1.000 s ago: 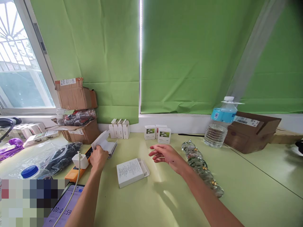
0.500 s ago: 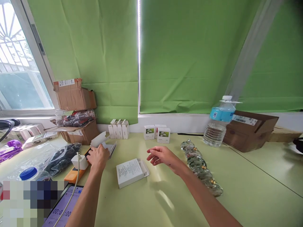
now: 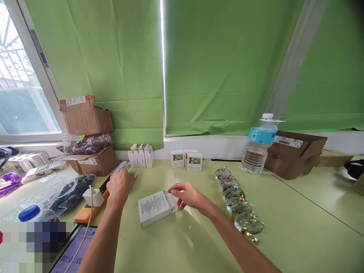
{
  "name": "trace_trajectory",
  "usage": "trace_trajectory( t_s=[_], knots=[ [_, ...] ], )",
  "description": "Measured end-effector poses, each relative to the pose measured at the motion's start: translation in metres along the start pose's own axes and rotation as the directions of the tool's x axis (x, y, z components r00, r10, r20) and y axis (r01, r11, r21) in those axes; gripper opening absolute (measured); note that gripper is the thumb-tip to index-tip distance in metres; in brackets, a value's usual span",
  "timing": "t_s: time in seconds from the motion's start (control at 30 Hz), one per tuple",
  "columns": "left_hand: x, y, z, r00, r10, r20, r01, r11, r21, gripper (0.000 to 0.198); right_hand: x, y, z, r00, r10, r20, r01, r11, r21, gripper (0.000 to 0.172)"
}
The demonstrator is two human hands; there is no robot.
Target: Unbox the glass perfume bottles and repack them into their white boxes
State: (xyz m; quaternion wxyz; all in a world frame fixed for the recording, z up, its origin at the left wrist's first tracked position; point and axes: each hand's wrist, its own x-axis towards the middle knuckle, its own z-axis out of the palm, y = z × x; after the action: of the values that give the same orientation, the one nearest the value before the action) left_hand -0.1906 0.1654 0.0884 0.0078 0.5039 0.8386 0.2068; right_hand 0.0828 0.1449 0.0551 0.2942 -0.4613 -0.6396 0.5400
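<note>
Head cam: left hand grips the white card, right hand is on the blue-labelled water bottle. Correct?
No, the right hand is not on the water bottle. The head view shows it at the white printed box lying flat, fingertips at its far corner. The left hand does grip the white card.

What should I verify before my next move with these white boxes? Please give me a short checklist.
1. Left hand holds the flat white carton firmly: cannot tell, the hand hides most of it.
2. Right hand is at the printed white box: ok, its fingertips are at the box's end; contact cannot be told.
3. Printed box lies flat on the table: ok.
4. White cable is away from the left forearm: not ok, it runs beside it.
5. Glass beads are apart from the right forearm: ok.
</note>
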Motion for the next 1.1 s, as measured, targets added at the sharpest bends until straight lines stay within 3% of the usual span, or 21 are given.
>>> trace_trajectory(
  t_s=[0.1,0.2,0.37,0.47,0.53,0.6,0.67,0.77,0.9,1.1],
  knots=[
    [-0.005,0.012,0.0,0.989,0.09,0.116,-0.084,0.995,-0.049,0.041,0.002,0.01,0.022,0.995,0.049,0.089,-0.057,0.995,0.087,0.023],
    [-0.01,0.021,0.006,0.938,0.24,0.251,-0.199,0.963,-0.18,0.042,0.004,0.015,0.037,0.989,0.058,0.138,-0.081,0.983,0.168,0.02],
    [-0.024,0.034,0.016,0.783,0.507,0.361,-0.308,0.82,-0.483,0.053,0.005,0.004,0.028,0.996,-0.035,-0.081,0.039,0.998,0.046,0.019],
    [-0.032,0.045,0.022,0.688,0.638,0.347,-0.33,0.7,-0.634,0.047,0.004,-0.008,0.014,0.967,-0.161,-0.197,0.154,0.987,-0.051,0.024],
    [-0.034,0.051,0.029,0.663,0.685,0.303,-0.342,0.637,-0.691,0.041,0.001,-0.014,0.006,0.931,-0.271,-0.242,0.241,0.959,-0.149,0.028],
    [-0.034,0.055,0.038,0.691,0.683,0.237,-0.357,0.608,-0.709,0.043,-0.001,-0.017,0.003,0.882,-0.371,-0.291,0.301,0.918,-0.258,0.027],
    [-0.032,0.055,0.049,0.761,0.633,0.142,-0.38,0.612,-0.694,0.048,-0.003,-0.016,0.002,0.842,-0.421,-0.337,0.313,0.891,-0.33,0.028],
    [-0.03,0.051,0.064,0.848,0.53,-0.018,-0.421,0.651,-0.632,0.043,0.001,-0.007,0.008,0.84,-0.424,-0.337,0.293,0.879,-0.375,0.029],
    [-0.03,0.045,0.077,0.853,0.509,-0.12,-0.487,0.691,-0.533,0.021,0.012,0.018,0.02,0.875,-0.415,-0.248,0.277,0.851,-0.445,0.027],
    [-0.028,0.038,0.097,0.838,0.529,-0.133,-0.534,0.745,-0.399,0.029,0.023,0.052,0.03,0.891,-0.369,-0.266,0.21,0.853,-0.478,0.024]
  ],
)
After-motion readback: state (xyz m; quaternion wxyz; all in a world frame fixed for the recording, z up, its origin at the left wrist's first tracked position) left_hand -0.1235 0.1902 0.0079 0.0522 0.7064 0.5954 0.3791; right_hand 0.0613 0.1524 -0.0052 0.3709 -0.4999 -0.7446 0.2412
